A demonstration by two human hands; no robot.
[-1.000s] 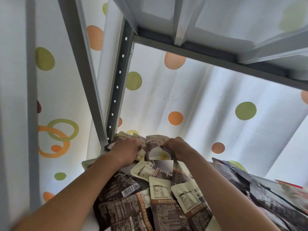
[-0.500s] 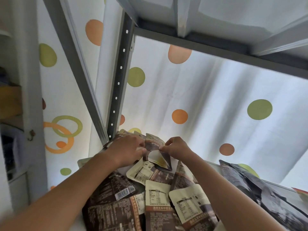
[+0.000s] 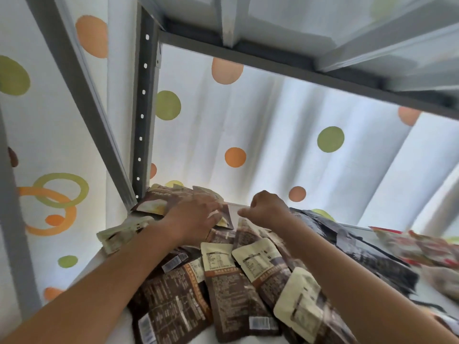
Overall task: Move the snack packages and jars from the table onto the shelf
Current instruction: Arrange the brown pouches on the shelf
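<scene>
Shelf entry: our left hand (image 3: 196,219) lies flat on brown-and-cream foil snack pouches (image 3: 223,274), right hand (image 3: 267,209) curled, grip empty; we should press them level.

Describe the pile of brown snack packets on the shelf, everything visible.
The snack packets are flat pouches of glossy film, dark brown with cream panels, printed text and barcodes. They lie overlapping in a loose heap on the white shelf, reaching into the back left corner by the grey post. The left hand rests on the rear packets; the right hand hovers curled just above them.
</scene>
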